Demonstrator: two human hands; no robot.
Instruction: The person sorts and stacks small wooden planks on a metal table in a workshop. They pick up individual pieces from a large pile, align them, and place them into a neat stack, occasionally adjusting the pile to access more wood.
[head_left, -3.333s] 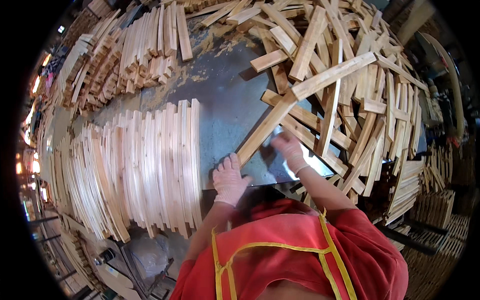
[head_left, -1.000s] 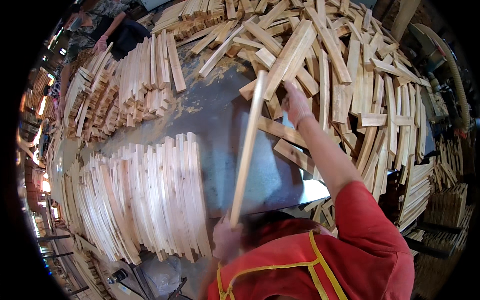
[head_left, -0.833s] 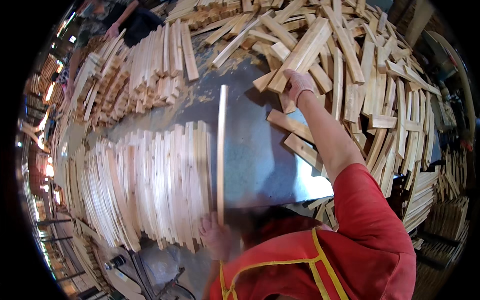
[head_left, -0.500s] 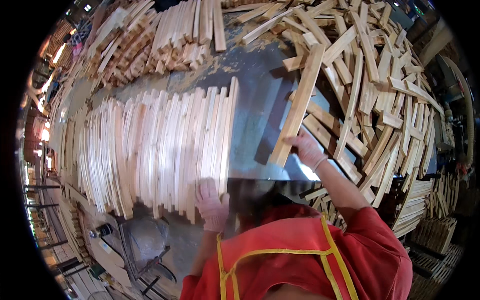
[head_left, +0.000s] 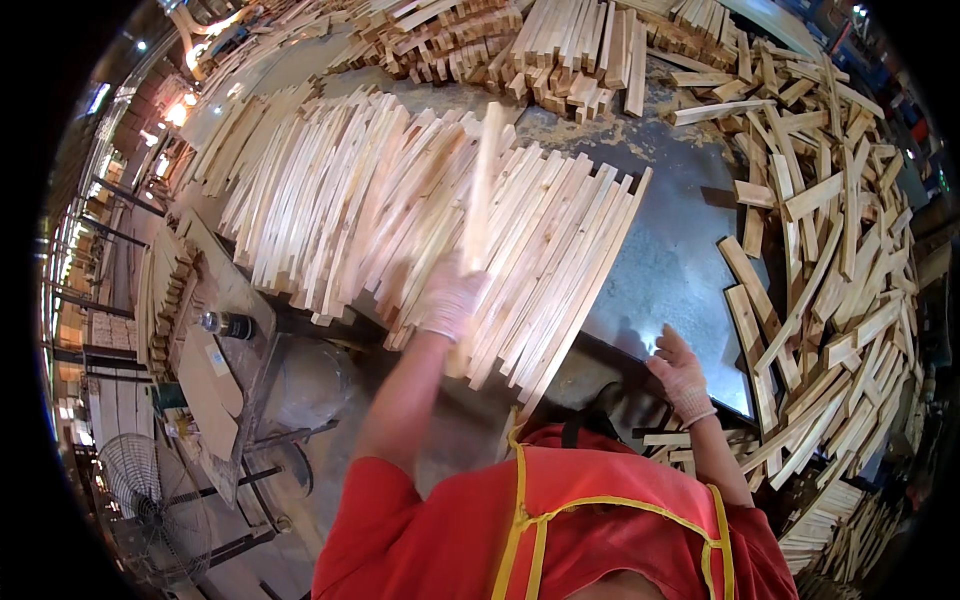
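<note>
A long row of pale wooden strips (head_left: 330,190) lies side by side on the metal table. Above its middle, my left hand (head_left: 452,298) in a light glove is closed round one wooden strip (head_left: 483,180), blurred by motion and tilted slightly, its far end pointing away from me. My right hand (head_left: 680,378), also gloved, hovers by the table's near edge, right of the row. Nothing shows in it and its fingers are partly spread. Bare metal table top (head_left: 665,265) lies just beyond it.
A loose heap of wooden pieces (head_left: 845,260) covers the right side. Stacked wood (head_left: 570,50) stands at the far side. To the left are a side bench (head_left: 215,380) with a dark cylindrical object (head_left: 228,325) and a caged fan (head_left: 155,510).
The right hand has let go of the board it held over the table and drawn back nearer me. My left hand has moved from the row's near ends and now grips a strip. The view has turned.
</note>
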